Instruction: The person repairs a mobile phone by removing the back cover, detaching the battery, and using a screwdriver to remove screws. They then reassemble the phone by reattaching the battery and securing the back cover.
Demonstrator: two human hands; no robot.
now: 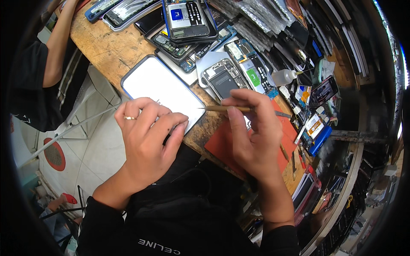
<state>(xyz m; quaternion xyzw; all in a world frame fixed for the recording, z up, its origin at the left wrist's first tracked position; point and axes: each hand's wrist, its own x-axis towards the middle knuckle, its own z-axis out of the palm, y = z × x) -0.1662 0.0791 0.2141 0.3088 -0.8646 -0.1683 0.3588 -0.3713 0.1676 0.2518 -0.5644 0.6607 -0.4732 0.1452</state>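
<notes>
A white panel with a dark rim (152, 81) lies on the worktable, glowing bright, with small dark marks partly behind my fingers. My left hand (147, 141) rests over its lower part, fingers bent and closed; what they hold, if anything, is hidden. My right hand (256, 141) grips a slim brass-coloured tool (220, 108), its fine dark tip pointing left at the panel's right side. Beneath that hand is a red mat (220, 149). An opened phone with a black battery (222, 84) lies just behind the tool.
Opened phones (185, 19), wrapped flat parts (252, 19), a dropper bottle (282, 77) and a blue cylinder (319, 141) crowd the wooden table (96, 40). At the left are another person's bare arm (57, 51) and a stool frame (85, 128). A metal rail (350, 170) runs along the right.
</notes>
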